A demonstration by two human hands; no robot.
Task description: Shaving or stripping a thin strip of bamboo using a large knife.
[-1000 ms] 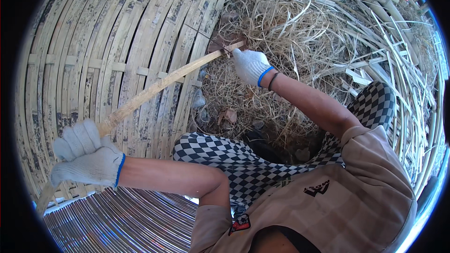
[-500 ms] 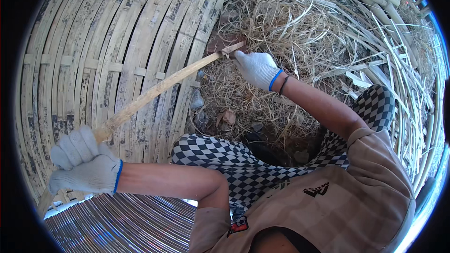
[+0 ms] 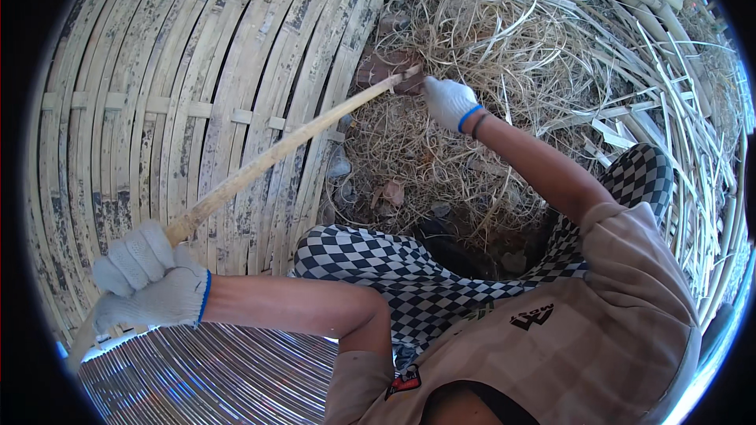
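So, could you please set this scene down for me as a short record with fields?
Left grip: gloved, closed around a long pale stick
Right grip: gloved, beside the stick's far end; whether it holds anything is unclear
Stick position: slants up rightward from the left grip, crossing the slatted panel in this view
Near the stick's far end: reddish-brown piece, kind unclear
Ground: tangled dry shavings, right of the panel
Far right: loose pale strips
Clothing: checked trousers, tan shirt
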